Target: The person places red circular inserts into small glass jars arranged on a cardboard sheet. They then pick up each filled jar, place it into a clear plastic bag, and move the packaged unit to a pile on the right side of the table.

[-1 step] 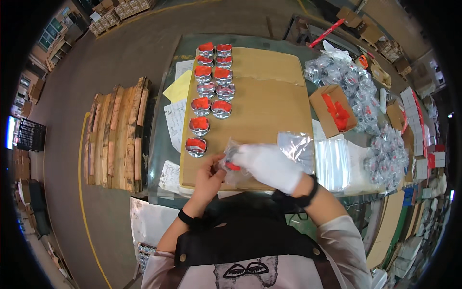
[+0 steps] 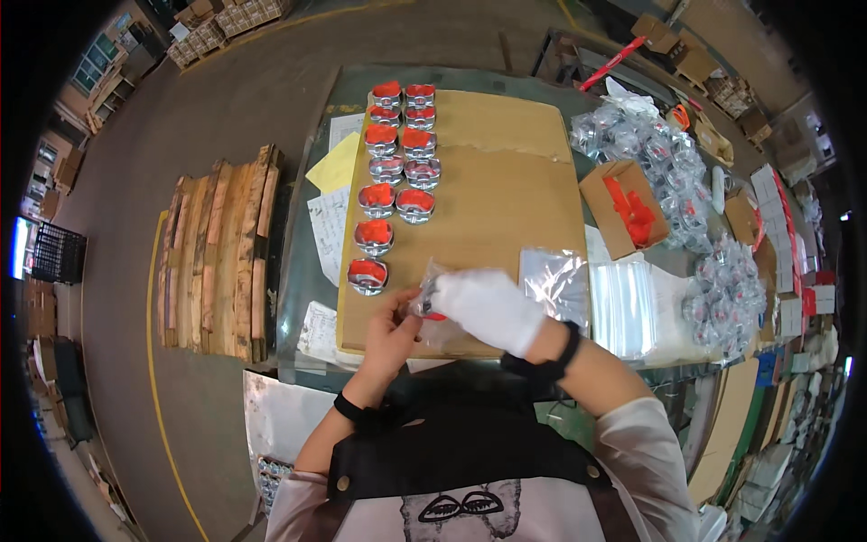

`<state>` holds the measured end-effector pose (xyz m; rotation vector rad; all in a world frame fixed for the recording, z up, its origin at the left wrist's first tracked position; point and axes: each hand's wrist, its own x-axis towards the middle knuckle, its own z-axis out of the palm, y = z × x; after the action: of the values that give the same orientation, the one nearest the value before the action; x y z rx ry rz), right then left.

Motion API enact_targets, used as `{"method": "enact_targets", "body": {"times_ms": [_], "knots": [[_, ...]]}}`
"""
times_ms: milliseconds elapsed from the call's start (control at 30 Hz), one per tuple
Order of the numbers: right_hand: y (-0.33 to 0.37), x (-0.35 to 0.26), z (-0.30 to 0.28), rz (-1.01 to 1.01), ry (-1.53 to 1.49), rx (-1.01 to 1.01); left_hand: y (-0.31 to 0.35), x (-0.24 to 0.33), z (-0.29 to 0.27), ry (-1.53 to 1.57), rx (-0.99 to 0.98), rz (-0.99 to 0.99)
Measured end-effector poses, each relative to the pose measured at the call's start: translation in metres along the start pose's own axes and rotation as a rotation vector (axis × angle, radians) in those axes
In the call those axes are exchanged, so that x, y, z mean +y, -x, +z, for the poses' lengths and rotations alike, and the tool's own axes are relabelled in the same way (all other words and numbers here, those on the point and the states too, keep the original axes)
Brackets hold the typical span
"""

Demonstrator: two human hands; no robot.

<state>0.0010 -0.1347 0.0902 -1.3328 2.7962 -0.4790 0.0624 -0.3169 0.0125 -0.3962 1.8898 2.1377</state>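
Observation:
A clear plastic bag (image 2: 441, 336) with a silver metal part and a bit of red in it is between my hands, low over the cardboard sheet (image 2: 497, 208). My bare left hand (image 2: 395, 332) pinches the bag's left side. From the right, my white-gloved right hand (image 2: 490, 310) reaches over the bag's upper part; it is blurred, and its fingertips are partly hidden. To the left on the cardboard stand silver pistons (image 2: 368, 275) with red pieces in them, in two columns. Beside my right hand lies a stack of flat clear bags (image 2: 553, 280).
An open carton (image 2: 601, 212) of red pieces stands at the right. Behind and beside it are heaps of bagged parts (image 2: 722, 294). Papers (image 2: 330, 221) lie along the table's left edge. Left of the table is a wooden pallet (image 2: 217, 257).
My right hand has moved slightly left, further over the bag. My left hand stays at the bag's left side.

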Motion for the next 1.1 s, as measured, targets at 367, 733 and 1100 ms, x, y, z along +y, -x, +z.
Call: {"method": "enact_targets", "body": {"times_ms": [367,733,1100], "knots": [[0.029,0.040,0.010,0.123,-0.525,0.122,0.017,0.016,-0.018,-0.227,-0.114,0.268],[0.011,0.005,0.093,0.450,-0.335,0.072,-0.037,-0.038,0.000,0.039,0.034,0.108],[0.000,0.020,0.067,0.262,-0.245,-0.105,-0.006,-0.040,0.009,-1.368,-0.005,0.504]]}}
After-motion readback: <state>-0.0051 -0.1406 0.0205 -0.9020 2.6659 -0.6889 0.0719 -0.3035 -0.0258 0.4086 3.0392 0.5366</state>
